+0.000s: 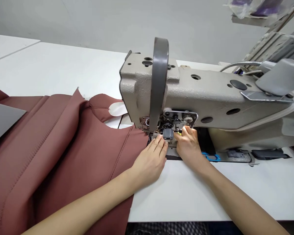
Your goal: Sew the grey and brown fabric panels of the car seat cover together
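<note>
My left hand [150, 160] lies flat on the right edge of the reddish-brown, leather-like stitched cover panel [63, 153], fingers pressed together and pointing far toward the needle area. Flat palm, I judge, because the material is stiff and needs weight to stay level against the bed; the fingertips stop just short of the presser foot, which is mostly hidden behind the black knob [168, 133].

My right hand [188, 145] reaches up to the tension assembly on the face of the beige industrial sewing machine [210, 94]. Thumb and forefinger are closed on something small beside the metal tension discs [187, 118]; it looks like thread, with a yellow speck at the fingertips, but it is too small to tell for certain. The other fingers are curled in.

The panel spreads left and near across the white work table [210, 189], its bulk draped toward me off the near edge, so only the seam edge sits under the machine head. A decorative double stitch line runs along it toward the needle. A beige backing piece [117, 109] shows at the far side of the panel.

The grey curved guard [159, 85] stands upright in front of the machine head. A blue clip-like tool [212, 157] lies on the bed, right of my right wrist, within reach. A grey flat sheet [2, 120] rests on the panel at far left.
</note>
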{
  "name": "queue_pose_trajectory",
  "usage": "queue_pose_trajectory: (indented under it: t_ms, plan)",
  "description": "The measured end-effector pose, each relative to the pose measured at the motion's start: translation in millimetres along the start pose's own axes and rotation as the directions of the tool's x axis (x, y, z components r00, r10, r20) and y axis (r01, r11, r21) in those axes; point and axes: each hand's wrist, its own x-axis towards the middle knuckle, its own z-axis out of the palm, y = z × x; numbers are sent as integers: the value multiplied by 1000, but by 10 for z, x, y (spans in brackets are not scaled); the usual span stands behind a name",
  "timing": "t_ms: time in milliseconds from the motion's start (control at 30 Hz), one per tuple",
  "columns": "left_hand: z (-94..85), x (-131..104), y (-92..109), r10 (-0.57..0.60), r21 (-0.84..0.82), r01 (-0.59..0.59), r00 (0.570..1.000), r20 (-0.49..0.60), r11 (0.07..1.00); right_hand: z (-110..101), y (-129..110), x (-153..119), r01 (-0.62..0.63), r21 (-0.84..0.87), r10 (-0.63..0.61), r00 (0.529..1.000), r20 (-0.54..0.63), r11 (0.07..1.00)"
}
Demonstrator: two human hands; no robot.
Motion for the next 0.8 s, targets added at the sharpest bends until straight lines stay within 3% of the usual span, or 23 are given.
queue_pose_trajectory:
  t_ms: [233, 333, 433, 533, 600, 667, 733, 800]
  plan:
    - [-49, 76, -45, 112, -264, -88, 991, 75, 960, -57, 43, -31, -70, 4, 70, 997, -40, 998]
    - [-79, 79, -49, 180, -312, -186, 982, -48, 932, -42, 24, -36, -65, -2, 65, 998, -24, 998]
    - [-116, 67, -42, 296, -354, -347, 936, -190, 868, -30, -23, -40, 29, 66, -27, 999, -33, 997]
    - [-134, 44, -43, 319, -357, -391, 916, -244, 848, -72, -34, -35, 154, 259, -96, 970, -224, 954]
    - [-141, 31, -50, 317, -351, -406, 905, -285, 844, -124, -13, -36, 221, 369, -56, 911, -409, 903]
    - [-155, 30, -56, 318, -359, -418, 897, -306, 834, -170, 10, -41, 256, 387, -23, 858, -514, 886]
    - [-180, 44, -59, 332, -373, -429, 895, -298, 823, -192, 21, -36, 225, 335, -13, 845, -534, 915]
    - [-205, 67, -62, 353, -372, -441, 892, -282, 817, -188, 24, -1, 131, 254, -1, 889, -457, 958]
